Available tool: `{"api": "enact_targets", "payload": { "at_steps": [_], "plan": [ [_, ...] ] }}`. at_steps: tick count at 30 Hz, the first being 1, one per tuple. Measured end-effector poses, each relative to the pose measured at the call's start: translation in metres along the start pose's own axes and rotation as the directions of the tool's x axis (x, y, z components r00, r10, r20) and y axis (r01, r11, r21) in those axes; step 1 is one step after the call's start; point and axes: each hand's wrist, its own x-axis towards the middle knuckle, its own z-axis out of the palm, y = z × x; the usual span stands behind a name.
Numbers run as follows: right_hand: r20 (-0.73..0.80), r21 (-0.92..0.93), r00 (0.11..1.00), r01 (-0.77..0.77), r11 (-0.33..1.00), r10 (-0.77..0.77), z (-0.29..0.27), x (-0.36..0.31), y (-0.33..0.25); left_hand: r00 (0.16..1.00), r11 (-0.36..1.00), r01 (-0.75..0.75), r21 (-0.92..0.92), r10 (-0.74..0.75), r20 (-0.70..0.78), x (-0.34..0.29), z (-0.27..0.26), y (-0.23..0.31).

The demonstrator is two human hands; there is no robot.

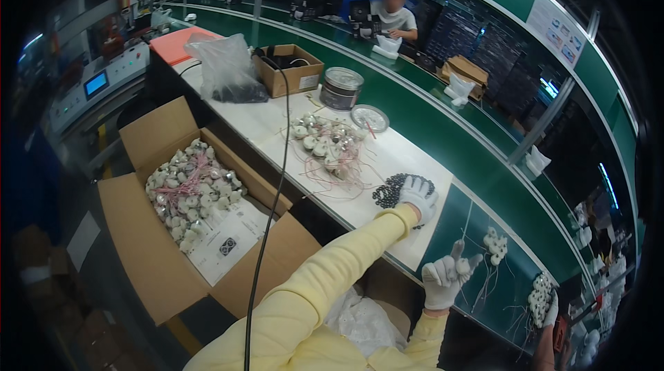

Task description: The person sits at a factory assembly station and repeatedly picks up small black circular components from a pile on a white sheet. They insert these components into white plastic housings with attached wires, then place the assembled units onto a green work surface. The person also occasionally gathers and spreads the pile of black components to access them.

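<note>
My left hand [418, 199], in a white glove, rests on a pile of small black rings [389, 192] with its fingers stretched out over them. Closer to me, my right hand [443, 284], also gloved, holds a small white wired part, apparently a motor [463, 266], between thumb and fingers. Thin wires hang below it. Just right of that hand, a few similar white motors [495, 246] lie on the green surface. A heap of white and silver motors with pink wires [330, 141] lies on the white worktop [277, 137], left of the rings.
An open carton [131, 198] full of motors stands at left; a black cable [284, 156] hangs before it. Behind are a tin [342, 88], its lid [370, 118], a small box [304, 79] and a plastic bag [225, 66]. Another person's hand [551, 310] touches clustered motors [539, 300] at right.
</note>
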Motion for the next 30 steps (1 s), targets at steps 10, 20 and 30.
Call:
{"api": "enact_targets", "payload": {
  "at_steps": [10,20,30],
  "plan": [
    [-0.006,-0.069,0.999,-0.052,0.996,0.052,-0.002,-0.026,-0.017,0.971,0.999,0.04,0.017,-0.043,0.236,0.001,-0.033,0.007],
    [-0.035,-0.249,0.999,0.009,0.969,-0.018,0.005,-0.031,-0.031,0.981,0.998,0.042,0.041,-0.049,0.186,-0.002,-0.034,0.008],
    [0.031,-0.712,0.918,-0.258,-0.653,-0.396,0.035,-0.04,-0.035,0.979,0.998,0.034,-0.053,-0.022,0.204,0.006,-0.044,-0.001]
  ]
}}
